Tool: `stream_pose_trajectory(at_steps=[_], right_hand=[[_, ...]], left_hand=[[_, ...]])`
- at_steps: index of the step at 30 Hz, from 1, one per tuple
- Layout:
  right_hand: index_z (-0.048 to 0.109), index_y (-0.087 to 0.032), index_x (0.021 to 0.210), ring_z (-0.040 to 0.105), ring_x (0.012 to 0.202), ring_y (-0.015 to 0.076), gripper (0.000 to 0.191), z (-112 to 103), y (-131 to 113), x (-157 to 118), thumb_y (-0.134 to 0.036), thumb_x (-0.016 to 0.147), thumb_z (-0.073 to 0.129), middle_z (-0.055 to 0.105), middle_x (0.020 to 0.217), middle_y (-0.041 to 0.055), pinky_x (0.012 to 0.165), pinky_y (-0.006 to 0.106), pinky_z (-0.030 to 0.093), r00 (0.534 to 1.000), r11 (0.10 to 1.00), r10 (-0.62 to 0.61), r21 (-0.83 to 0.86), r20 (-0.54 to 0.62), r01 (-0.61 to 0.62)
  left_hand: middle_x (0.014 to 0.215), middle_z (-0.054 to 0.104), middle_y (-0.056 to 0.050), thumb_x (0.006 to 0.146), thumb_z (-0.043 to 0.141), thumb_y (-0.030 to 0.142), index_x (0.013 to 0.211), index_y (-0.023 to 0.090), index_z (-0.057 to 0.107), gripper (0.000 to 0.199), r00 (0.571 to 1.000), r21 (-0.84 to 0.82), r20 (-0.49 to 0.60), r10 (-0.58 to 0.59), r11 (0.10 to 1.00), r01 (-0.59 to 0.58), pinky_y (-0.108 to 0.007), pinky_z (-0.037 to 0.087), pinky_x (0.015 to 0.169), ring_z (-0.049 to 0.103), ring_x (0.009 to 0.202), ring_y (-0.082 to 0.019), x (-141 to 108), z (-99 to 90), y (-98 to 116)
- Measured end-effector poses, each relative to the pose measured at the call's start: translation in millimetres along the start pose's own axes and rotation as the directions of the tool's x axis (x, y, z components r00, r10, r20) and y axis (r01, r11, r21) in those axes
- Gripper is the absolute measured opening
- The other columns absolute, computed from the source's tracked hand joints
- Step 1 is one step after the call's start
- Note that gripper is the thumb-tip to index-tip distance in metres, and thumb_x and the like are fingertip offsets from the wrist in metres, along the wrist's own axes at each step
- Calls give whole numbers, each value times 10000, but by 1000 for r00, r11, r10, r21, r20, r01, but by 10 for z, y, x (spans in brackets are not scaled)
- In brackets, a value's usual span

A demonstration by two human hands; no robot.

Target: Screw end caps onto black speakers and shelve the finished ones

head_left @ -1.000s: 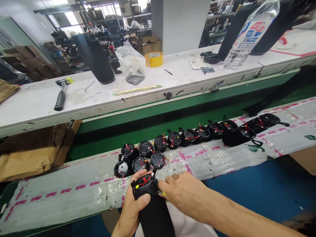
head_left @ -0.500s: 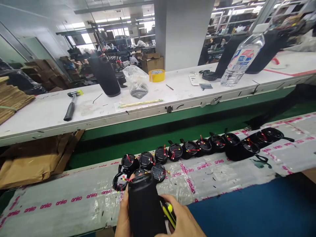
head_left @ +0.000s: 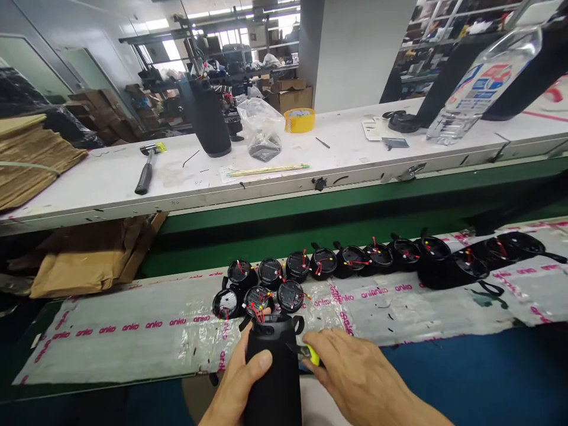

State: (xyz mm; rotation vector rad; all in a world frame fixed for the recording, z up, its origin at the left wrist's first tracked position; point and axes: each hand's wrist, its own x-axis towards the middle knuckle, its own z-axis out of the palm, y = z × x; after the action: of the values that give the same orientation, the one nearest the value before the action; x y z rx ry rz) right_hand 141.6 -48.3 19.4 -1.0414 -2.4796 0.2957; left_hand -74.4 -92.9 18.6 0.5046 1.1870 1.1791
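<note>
My left hand [head_left: 242, 378] is wrapped around a black fabric-covered cylindrical speaker [head_left: 275, 378], its thumb across the front. The speaker stands roughly upright, with red wires at its top and a small strap loop on the right. My right hand [head_left: 355, 370] is closed on a yellow-and-black-handled tool [head_left: 313, 355], whose dark tip meets or overlaps the speaker's upper right side; its exact kind is unclear. Just beyond are more black cylinders [head_left: 290, 296] with open tops and red wires, grouped on the plastic-covered bench [head_left: 146, 337].
A row of similar cylinders [head_left: 355, 258] runs to the right. On the white shelf [head_left: 177, 189] lie a hammer [head_left: 146, 168], a plastic bag [head_left: 261, 130] and yellow tape [head_left: 299, 120]. A water bottle [head_left: 483, 83] stands at the right; flattened cardboard [head_left: 35, 160] is stacked left.
The view has shifted, so the shelf items appear further right. The speaker's top is now lower in view, and my right hand has brought the tool up to its upper right side.
</note>
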Motion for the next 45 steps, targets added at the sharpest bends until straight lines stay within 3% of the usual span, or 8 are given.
stream_pose_trajectory(at_steps=[3,5,12,16,21,26,33,45], right_hand=[[479,-249,1081,693,663,228,43,-92,-3,108,-237,1060,515,653,797,-23,533,359,440,995,988,-53,-142,79,64],[474,-253,1041,681,633,233,167,-111,-15,145,-269,1012,637,641,776,-28,500,371,403,988,973,-77,-204,133,104],[457,-259,987,653,604,220,305,-137,-6,154,-290,928,755,611,749,-36,477,377,329,972,947,-152,-253,181,196],[449,-260,984,647,600,209,325,-164,-6,156,-271,910,765,604,748,-42,497,374,332,976,950,-161,-244,147,193],[441,-265,995,647,624,216,255,-161,36,147,-245,967,694,595,763,-38,493,380,289,963,951,-146,-237,228,200],[444,-264,1008,640,632,220,222,-162,56,119,-246,989,664,590,777,-30,490,382,251,952,950,-139,-234,274,206],[448,-269,1021,643,651,214,288,-168,56,101,-244,952,727,597,794,-39,491,382,227,963,961,-126,-211,237,178],[419,-265,958,603,563,202,247,-191,52,148,-262,978,666,599,750,-27,479,375,195,936,924,-159,-286,313,252]], left_hand=[[1380,723,-134,742,871,495,1527,264,514,893,997,47,72,-39,998,36,-519,491,1123,627,1330,-411,-11,-21,37],[1402,709,-142,748,871,507,1557,248,465,941,995,118,93,-21,993,10,-532,478,1138,606,1351,-421,-5,-50,64],[1582,563,-120,837,798,523,1564,251,442,854,964,215,266,-3,975,-56,-541,306,1274,441,1502,-416,72,-156,54],[1582,566,-111,823,813,523,1576,264,431,884,963,186,270,16,980,-68,-538,302,1277,432,1509,-422,70,-171,32],[1561,586,-132,803,836,509,1586,236,430,923,964,196,264,21,978,-75,-560,298,1277,445,1495,-443,81,-163,46],[1609,541,-95,821,819,518,1574,260,440,882,962,250,269,46,961,-116,-518,273,1299,414,1527,-397,93,-172,53],[1596,553,-96,815,820,529,1559,253,437,880,965,251,260,32,963,-99,-507,306,1280,442,1509,-389,85,-178,34],[1562,589,-123,831,809,537,1565,244,401,890,966,289,257,-11,955,-66,-518,316,1270,473,1492,-400,58,-181,22]])
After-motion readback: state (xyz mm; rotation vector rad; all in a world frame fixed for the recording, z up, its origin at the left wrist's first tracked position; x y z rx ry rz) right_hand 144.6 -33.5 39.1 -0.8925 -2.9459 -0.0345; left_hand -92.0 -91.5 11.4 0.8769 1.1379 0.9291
